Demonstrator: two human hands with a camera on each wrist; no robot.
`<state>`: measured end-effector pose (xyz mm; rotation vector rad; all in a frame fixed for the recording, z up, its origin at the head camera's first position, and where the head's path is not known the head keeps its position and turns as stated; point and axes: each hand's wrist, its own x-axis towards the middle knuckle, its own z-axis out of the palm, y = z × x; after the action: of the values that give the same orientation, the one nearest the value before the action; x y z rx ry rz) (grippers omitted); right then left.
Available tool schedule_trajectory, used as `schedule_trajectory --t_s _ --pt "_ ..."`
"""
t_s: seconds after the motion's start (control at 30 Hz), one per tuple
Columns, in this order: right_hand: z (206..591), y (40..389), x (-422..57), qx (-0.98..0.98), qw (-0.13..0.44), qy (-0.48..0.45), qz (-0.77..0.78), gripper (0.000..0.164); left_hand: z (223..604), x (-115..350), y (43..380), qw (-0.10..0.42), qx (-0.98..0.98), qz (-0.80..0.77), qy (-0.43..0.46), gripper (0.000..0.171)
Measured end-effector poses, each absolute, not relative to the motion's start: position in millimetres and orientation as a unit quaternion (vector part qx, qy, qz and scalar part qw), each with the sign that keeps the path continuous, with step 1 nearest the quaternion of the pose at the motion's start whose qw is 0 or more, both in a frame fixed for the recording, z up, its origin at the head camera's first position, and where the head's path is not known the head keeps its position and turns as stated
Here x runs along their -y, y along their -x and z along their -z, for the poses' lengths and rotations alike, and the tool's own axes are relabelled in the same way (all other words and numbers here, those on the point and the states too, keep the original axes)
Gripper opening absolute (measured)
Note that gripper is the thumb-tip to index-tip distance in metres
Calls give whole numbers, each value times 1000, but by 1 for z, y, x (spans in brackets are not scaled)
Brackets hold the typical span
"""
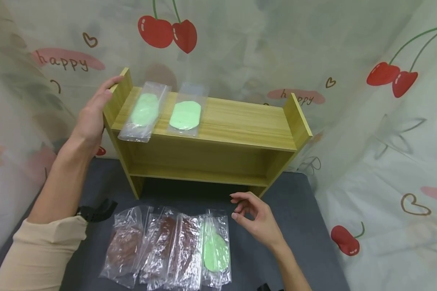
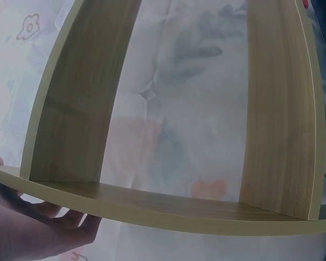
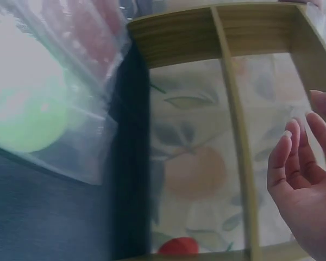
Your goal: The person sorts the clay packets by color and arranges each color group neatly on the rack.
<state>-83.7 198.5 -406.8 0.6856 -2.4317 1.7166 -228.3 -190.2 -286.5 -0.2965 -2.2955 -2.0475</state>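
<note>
Brown and green packets up front on the tabletop, relaxed right hand just beside, holding nothing, room toward the right edge. Behind, left hand grips the wooden rack's left panel; two light-green packets by the top shelf's left end.

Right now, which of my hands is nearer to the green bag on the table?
Right. The right hand is just right of the green bag, toward the shelf, not touching it; the left hand holds the shelf's left side, farther away.
</note>
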Motion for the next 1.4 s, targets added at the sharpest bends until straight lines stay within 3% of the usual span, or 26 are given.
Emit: schedule_trajectory --t_s 0.3,0.9,1.4 --pt "465 79 -208 793 36 -204 -573 46 286 190 229 32 739 666 93 50" --pt "517 54 -217 809 -38 -109 -576 49 286 189 227 38 730 676 93 49" --pt "554 37 -215 822 -63 -24 -566 51 287 188 228 34 731 675 99 50"
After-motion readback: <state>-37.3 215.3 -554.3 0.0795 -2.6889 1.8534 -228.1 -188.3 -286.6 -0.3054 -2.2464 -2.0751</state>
